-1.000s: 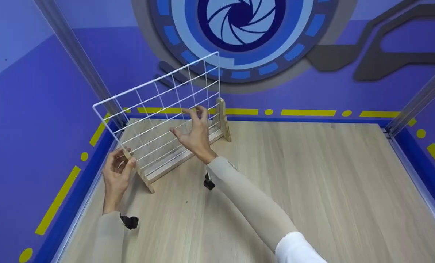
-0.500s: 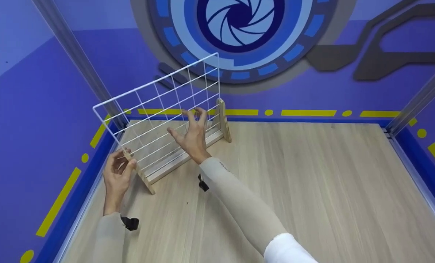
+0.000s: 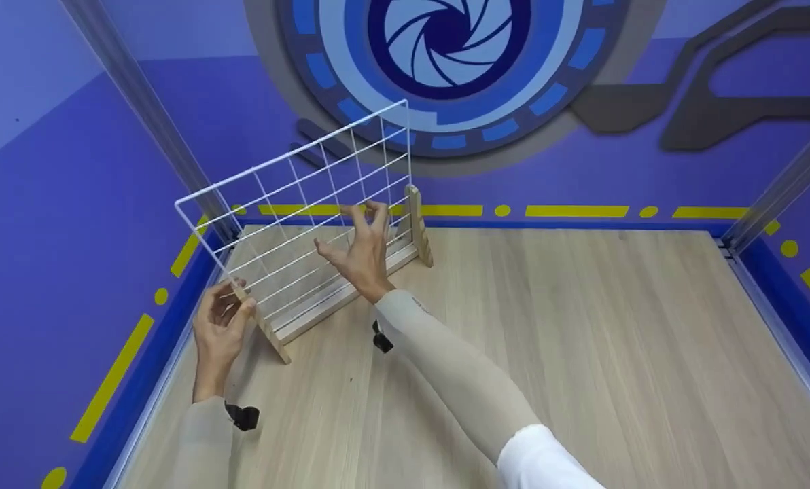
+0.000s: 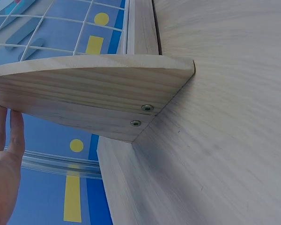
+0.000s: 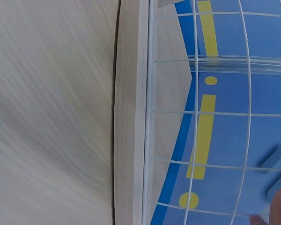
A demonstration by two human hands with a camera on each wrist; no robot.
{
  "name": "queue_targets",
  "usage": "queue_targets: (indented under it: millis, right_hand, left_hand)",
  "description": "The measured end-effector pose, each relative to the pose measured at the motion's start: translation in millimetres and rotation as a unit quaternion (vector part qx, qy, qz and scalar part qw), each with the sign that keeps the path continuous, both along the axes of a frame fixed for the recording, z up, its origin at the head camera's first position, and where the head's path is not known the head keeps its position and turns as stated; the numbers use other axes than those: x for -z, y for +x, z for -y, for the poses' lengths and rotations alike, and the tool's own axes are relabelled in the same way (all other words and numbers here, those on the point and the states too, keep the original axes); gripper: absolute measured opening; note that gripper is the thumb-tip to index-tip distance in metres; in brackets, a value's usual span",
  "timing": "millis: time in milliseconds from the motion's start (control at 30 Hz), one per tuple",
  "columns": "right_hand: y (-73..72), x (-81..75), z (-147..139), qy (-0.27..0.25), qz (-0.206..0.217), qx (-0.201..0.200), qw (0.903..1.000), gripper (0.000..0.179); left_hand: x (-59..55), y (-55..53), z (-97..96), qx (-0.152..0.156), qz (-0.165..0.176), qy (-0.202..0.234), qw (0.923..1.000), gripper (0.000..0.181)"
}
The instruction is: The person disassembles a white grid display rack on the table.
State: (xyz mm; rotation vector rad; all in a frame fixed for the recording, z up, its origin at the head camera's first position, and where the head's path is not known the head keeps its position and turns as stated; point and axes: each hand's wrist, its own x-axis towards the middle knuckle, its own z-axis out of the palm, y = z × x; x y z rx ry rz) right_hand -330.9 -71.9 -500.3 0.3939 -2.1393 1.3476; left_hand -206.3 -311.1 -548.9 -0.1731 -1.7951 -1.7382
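A white wire grid panel (image 3: 296, 210) stands upright in a wooden base with two side supports. My left hand (image 3: 218, 333) holds the top of the near left wooden support (image 3: 269, 334), thumb on one side and fingers behind it. In the left wrist view, two screws show on the outer face of this support (image 4: 93, 93), with fingers at its edge. My right hand (image 3: 364, 255) is raised in front of the grid, thumb and fingers spread apart with bent fingertips close to the wires. Only a bit of that hand shows in the right wrist view, beside the wires.
The wooden bottom bar (image 3: 323, 312) of the stand rests on the wood-grain table (image 3: 582, 353). At the far end stands the right wooden support (image 3: 420, 227). Blue printed walls (image 3: 500, 183) and metal corner posts (image 3: 140, 102) enclose the table at the back and sides.
My right hand and forearm have shifted slightly left. My left hand keeps its hold on the wooden support, and the grid stand stays in place.
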Motion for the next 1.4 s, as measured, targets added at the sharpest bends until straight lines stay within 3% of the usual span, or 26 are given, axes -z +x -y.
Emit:
queue_targets:
  millis: [800,1067,1400]
  right_hand:
    - [1.3,-6.5,1,-0.010,0.007,0.009,0.9999,0.063]
    - [1.2,-10.6,-1,-0.014,-0.011,0.009,0.9998,0.063]
    - [3.1,-17.5,2,-0.015,-0.004,0.012,0.9998,0.064]
  left_hand:
    - [2.8,0.3,0.4,0.023,-0.029,0.015,0.9992,0.045]
    - [1.4,-0.5,-1.1,0.007,-0.011,0.003,0.9999,0.045]
    - [3.5,1.3,0.7,0.018,-0.013,0.014,0.9997,0.044]
